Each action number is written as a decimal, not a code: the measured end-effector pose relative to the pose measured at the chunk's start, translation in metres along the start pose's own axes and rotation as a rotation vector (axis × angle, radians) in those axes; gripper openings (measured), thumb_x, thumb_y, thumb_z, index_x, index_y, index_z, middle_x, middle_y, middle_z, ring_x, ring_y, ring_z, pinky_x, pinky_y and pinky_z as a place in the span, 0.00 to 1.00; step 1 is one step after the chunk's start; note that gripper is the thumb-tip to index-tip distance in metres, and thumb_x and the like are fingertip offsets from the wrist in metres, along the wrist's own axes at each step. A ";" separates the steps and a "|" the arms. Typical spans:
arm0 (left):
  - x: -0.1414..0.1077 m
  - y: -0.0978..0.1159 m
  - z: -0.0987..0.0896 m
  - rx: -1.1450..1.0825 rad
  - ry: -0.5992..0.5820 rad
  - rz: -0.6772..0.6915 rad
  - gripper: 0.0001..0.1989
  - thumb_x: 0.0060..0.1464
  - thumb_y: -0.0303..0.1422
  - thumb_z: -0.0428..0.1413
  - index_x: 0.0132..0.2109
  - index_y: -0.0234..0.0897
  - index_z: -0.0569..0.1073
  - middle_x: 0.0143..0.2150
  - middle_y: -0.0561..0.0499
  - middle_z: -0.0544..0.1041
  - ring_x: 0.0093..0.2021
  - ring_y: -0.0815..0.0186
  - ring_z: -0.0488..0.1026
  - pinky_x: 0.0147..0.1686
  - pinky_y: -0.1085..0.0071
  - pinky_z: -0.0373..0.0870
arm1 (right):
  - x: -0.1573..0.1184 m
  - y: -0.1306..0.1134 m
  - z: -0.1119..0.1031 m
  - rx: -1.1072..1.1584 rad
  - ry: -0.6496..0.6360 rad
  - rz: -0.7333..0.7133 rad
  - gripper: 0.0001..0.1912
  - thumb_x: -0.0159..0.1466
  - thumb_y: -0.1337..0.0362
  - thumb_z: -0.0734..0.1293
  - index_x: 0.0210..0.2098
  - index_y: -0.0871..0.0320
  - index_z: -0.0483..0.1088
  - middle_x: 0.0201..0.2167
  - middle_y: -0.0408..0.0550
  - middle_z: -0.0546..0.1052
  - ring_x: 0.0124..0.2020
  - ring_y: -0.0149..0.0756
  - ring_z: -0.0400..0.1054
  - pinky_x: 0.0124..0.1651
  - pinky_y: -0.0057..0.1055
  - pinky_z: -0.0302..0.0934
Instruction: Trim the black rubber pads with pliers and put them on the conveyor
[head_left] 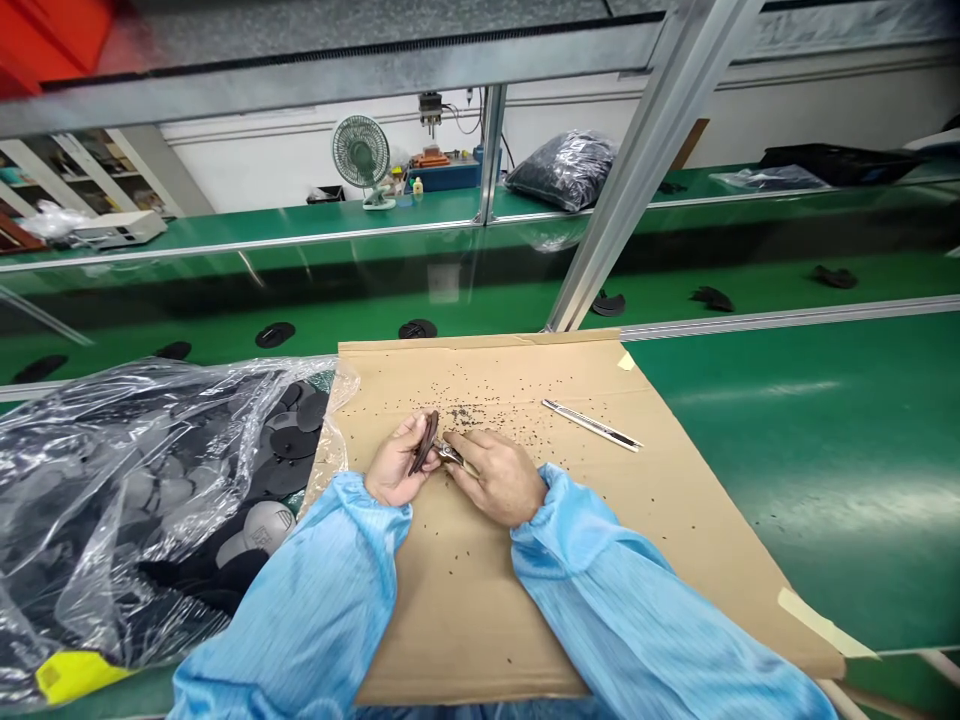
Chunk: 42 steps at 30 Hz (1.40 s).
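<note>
Over a cardboard sheet, my left hand is closed on a thin dark disc-like part, held up edge-on. My right hand grips small metal nippers, whose head meets the right side of that part; the handles are mostly hidden by my fingers. Tiny dark bits are strewn over the cardboard, thickest just beyond my hands. A slim knife with a pale body lies to the right of them, apart from both hands.
On the left, a clear plastic bag holds many dark flat parts. Behind the cardboard, a green belt carries similar dark parts. A slanted metal post rises at the belt's near edge. A fan stands on the far bench.
</note>
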<state>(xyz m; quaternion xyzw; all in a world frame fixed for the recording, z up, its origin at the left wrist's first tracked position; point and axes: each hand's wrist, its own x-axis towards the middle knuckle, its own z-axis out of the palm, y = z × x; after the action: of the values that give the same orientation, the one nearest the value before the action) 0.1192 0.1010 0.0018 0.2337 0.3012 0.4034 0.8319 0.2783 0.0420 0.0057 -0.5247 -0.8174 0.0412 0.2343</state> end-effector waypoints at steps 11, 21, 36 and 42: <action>0.001 -0.005 0.002 0.055 0.087 0.073 0.17 0.44 0.32 0.66 0.41 0.32 0.72 0.25 0.55 0.67 0.22 0.75 0.63 0.18 0.81 0.58 | 0.004 -0.010 -0.012 -0.167 -0.204 0.098 0.17 0.63 0.68 0.62 0.51 0.57 0.67 0.39 0.51 0.75 0.38 0.40 0.68 0.41 0.32 0.59; 0.002 -0.005 -0.001 -0.035 0.014 -0.010 0.13 0.49 0.29 0.62 0.42 0.32 0.71 0.26 0.54 0.66 0.20 0.76 0.59 0.17 0.80 0.55 | -0.002 -0.005 0.002 0.105 -0.057 0.120 0.17 0.62 0.68 0.61 0.50 0.54 0.69 0.35 0.47 0.75 0.35 0.36 0.69 0.38 0.29 0.63; 0.009 -0.007 -0.004 -0.105 0.029 0.056 0.14 0.43 0.27 0.65 0.37 0.33 0.69 0.31 0.50 0.73 0.28 0.69 0.70 0.23 0.75 0.63 | 0.004 0.031 -0.020 1.357 -0.073 0.535 0.23 0.66 0.50 0.51 0.40 0.58 0.70 0.29 0.53 0.74 0.28 0.40 0.71 0.30 0.39 0.67; 0.018 -0.011 -0.008 -0.183 -0.056 0.098 0.17 0.39 0.24 0.67 0.39 0.31 0.73 0.35 0.47 0.75 0.35 0.66 0.73 0.35 0.71 0.67 | 0.034 0.009 -0.037 1.195 0.228 0.487 0.11 0.59 0.55 0.65 0.37 0.54 0.65 0.22 0.42 0.65 0.24 0.35 0.65 0.26 0.33 0.62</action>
<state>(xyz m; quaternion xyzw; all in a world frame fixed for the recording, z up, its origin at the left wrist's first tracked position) 0.1288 0.1104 -0.0167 0.1822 0.2277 0.4629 0.8371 0.2902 0.0692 0.0473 -0.4752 -0.4816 0.4842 0.5547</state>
